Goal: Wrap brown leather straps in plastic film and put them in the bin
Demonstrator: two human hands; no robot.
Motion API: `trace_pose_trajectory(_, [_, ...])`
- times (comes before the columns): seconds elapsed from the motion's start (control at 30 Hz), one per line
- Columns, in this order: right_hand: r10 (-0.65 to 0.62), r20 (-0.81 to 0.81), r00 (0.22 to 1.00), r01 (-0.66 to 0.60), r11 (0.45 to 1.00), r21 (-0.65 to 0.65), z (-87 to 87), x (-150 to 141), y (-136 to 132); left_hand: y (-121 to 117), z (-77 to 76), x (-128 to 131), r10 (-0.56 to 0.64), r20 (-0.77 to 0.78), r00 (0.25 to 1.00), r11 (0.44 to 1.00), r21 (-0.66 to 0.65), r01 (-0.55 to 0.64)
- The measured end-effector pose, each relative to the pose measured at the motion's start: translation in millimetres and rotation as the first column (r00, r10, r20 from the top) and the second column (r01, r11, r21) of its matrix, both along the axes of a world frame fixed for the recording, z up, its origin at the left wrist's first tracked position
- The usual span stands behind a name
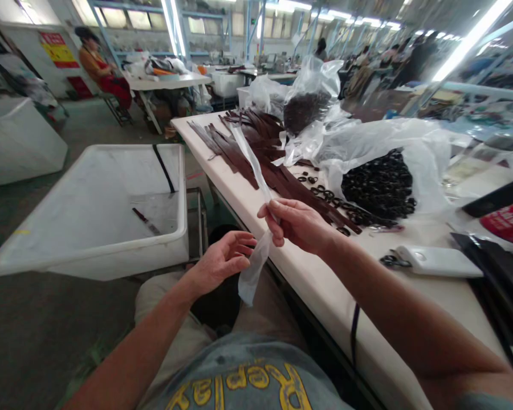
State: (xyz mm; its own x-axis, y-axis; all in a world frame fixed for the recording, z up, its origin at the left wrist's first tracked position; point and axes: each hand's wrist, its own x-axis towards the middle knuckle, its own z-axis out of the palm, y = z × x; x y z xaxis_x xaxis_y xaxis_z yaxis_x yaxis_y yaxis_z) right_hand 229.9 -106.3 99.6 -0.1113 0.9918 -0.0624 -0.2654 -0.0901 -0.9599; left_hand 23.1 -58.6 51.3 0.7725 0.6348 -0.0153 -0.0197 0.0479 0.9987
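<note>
A long, narrow strip of whitish translucent plastic [252,156] is pinched in my right hand [297,222], with its loose lower end hanging over my lap. My left hand [222,259] is just left of that hanging end, fingers apart and holding nothing. Whether its fingertips touch the plastic I cannot tell. Beyond my hands, dark brown flat straps [282,182] lie in rows along the white table [196,134]. Small black loops [320,193] are scattered beside them, and a large heap of black loops [378,185] spills from a clear plastic bag [431,148].
A white bin [111,247] stands at the left, with a dark-handled tool [145,221] inside. On the table's right are a white device [438,262] and dark flat pieces [496,273]. Another clear bag [312,80] stands behind. A person [98,68] sits at far left.
</note>
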Motion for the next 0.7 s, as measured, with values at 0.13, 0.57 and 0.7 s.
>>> trace_pose_trajectory(0.13, [-0.011,-0.02,1.0,0.011,1.0,0.004,-9.3,-3.6,28.2,-10.2,-36.8,-1.1,-0.023,-0.065,0.998,0.943,-0.333,0.0])
trace_pose_trajectory(0.57, [-0.114,0.032,0.993,0.117,0.988,-0.1,-40.5,-3.4,75.7,-61.3,-95.8,-80.4,-0.053,-0.295,0.954,0.875,-0.475,-0.098])
trace_pose_trajectory(0.7, [-0.014,0.206,0.978,0.027,0.998,-0.059,-46.9,-32.3,82.6,-71.4,-103.7,-73.9,-0.26,-0.327,0.908,0.887,-0.454,0.091])
